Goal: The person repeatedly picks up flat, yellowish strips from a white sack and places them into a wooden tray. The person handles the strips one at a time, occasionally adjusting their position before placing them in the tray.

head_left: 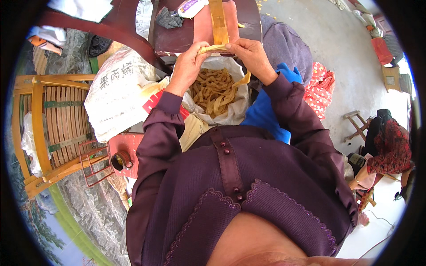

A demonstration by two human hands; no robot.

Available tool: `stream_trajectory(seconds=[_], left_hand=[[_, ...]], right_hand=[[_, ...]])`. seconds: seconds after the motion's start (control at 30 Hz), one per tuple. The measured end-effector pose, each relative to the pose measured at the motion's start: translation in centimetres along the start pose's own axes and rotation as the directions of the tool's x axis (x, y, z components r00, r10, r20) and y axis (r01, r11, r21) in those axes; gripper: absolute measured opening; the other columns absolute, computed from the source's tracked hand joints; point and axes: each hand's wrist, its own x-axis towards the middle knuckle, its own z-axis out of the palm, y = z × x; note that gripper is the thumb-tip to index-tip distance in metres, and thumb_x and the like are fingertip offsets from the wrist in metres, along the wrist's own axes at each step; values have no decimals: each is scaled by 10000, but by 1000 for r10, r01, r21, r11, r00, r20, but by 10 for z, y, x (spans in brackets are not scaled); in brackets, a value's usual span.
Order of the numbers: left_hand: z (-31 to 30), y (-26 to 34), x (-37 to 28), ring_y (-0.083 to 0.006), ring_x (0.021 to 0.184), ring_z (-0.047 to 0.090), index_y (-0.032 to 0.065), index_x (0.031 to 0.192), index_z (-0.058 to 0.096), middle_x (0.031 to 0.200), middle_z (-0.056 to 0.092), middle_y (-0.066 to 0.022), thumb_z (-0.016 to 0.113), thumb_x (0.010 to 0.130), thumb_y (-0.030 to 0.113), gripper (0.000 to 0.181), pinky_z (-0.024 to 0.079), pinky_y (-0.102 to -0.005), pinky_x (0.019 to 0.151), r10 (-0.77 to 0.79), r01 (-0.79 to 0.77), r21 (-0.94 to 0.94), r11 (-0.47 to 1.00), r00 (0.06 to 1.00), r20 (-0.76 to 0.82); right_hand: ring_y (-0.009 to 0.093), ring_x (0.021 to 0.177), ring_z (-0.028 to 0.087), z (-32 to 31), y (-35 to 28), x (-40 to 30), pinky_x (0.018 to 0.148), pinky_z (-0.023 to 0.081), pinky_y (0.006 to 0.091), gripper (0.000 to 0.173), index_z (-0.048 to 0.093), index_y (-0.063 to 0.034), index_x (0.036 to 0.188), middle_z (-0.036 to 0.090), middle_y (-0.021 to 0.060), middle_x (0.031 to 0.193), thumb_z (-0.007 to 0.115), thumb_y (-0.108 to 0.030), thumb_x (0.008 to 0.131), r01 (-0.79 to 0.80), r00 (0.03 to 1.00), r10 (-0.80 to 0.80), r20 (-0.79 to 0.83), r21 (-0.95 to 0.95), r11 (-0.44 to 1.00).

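A thin yellowish strip (213,48) is stretched sideways between my two hands, just in front of an upright wooden bar (218,23). My left hand (190,65) grips its left end between thumb and fingers. At the other end, my right hand (251,56) pinches it with thumb and forefinger. Another length of yellow strip (244,79) hangs below my right wrist. Beneath both hands, a white woven sack (244,103) stands with its mouth spread, holding many tangled yellow-brown strips (213,89).
Ahead is a dark red wooden seat (249,30) with a pink cloth (201,26) and a grey crumpled rag (169,18). Left are a full white sack (116,99), a slatted wooden chair (41,133) and a mug (121,160) on a red stool. Another person (387,149) sits at right.
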Motion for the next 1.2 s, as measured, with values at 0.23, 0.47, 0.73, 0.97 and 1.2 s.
stream_trajectory(seconds=[0.23,0.47,0.73,0.97,1.2], left_hand=[[4,4,42,-40,530,326,81,1061,590,640,364,67,555,969,253,198,347,-224,511,-284,306,-590,747,949,133],[12,-12,69,-20,562,393,89,1015,624,719,493,66,592,939,239,172,332,-201,489,-300,277,-350,895,954,-11],[16,-15,88,-21,603,418,74,964,649,753,553,55,601,905,193,141,353,-209,516,-411,392,-246,887,911,-32],[37,-35,87,-267,757,650,47,966,648,808,675,-135,596,820,273,274,496,-358,715,-364,366,246,897,930,-57],[28,-14,19,-338,858,621,109,1004,679,905,662,-159,634,801,166,216,485,-388,791,-78,98,341,935,994,-72]], right_hand=[[64,530,416,-14,9,38,481,361,280,323,640,59,779,469,12,542,639,-251,870,31,999,-33,-34,-47,998],[87,503,410,-16,21,60,479,358,303,340,651,52,790,450,31,514,626,-280,858,38,997,-40,-58,-48,998],[122,486,445,-10,33,72,496,386,315,306,671,25,818,489,81,520,628,-277,852,2,994,-3,-106,-11,1000],[422,815,621,-6,42,68,741,484,481,335,686,-14,866,649,227,805,540,-315,869,-133,991,134,-29,-422,897],[408,775,627,1,28,23,686,486,493,288,633,-49,957,638,216,765,480,-291,926,68,994,-104,-37,-539,840]])
